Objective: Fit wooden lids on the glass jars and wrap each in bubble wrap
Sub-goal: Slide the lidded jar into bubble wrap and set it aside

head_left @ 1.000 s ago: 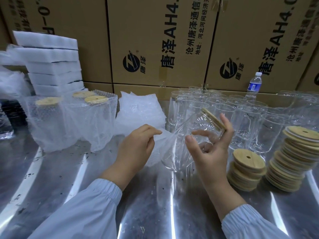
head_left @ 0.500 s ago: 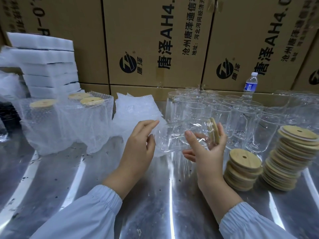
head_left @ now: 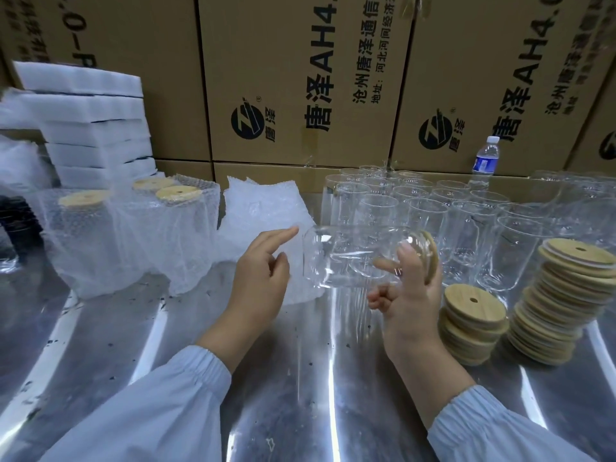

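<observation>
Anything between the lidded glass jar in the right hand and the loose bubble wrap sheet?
No object. The clear glass jar, round wooden lid on, lies sideways in the right hand, its base at the white bubble wrap sheet; only the left hand overlaps that sheet.

Between the left hand (head_left: 263, 278) and the right hand (head_left: 410, 295), above the shiny metal tabletop (head_left: 300, 378), a clear glass jar (head_left: 350, 258) lies sideways, its round wooden lid (head_left: 433, 258) at the right hand. Stacks of loose wooden lids (head_left: 473, 318) stand right of that hand, with open glass jars (head_left: 433, 208) behind it. Bubble-wrap sheets (head_left: 263, 208) lie behind the left hand, and bubble-wrapped lidded jars (head_left: 133, 235) stand farther left.
</observation>
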